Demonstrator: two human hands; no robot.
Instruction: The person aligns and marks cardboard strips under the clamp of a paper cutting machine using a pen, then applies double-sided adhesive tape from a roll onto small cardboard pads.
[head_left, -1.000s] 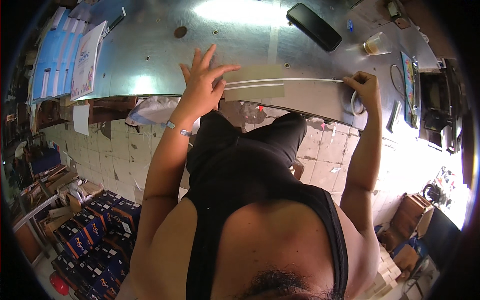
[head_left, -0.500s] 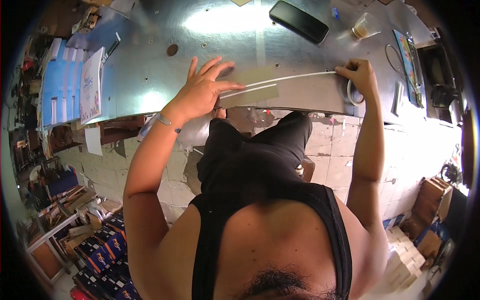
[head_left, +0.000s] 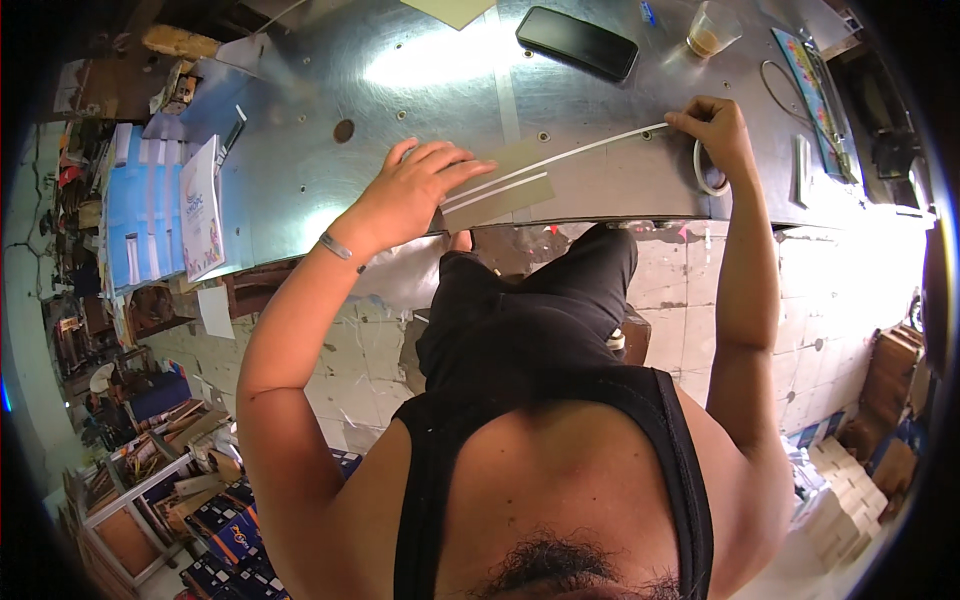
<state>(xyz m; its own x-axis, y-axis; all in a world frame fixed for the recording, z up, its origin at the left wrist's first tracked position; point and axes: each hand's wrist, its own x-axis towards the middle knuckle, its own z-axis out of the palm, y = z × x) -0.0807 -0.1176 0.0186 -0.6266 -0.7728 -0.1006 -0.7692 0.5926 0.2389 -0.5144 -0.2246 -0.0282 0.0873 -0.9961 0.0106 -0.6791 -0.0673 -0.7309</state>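
A flat olive-beige card [head_left: 527,207] lies at the near edge of the metal table. My left hand [head_left: 415,190] rests over its left end, fingers stretched out and the fingertips near the far side. A short white strip [head_left: 510,188] runs along the card. Beside it, farther from me, a longer narrow white tape [head_left: 600,147] stretches from under my left hand to the right. My right hand [head_left: 715,130] pinches that tape between thumb and fingers. Close below its fingers, by the wrist, is a white tape roll [head_left: 711,190], partly hidden by the hand.
A black phone [head_left: 577,43] and a glass with brown liquid [head_left: 706,40] stand at the far side of the metal table [head_left: 290,130]. Blue-and-white stacked papers [head_left: 145,220] and a white booklet [head_left: 203,215] are at left. A colourful board [head_left: 808,90] lies at right.
My left hand's fingers have come closer together and lie flatter over the card. My right hand still pinches the tape, held taut. The whole view has turned slightly.
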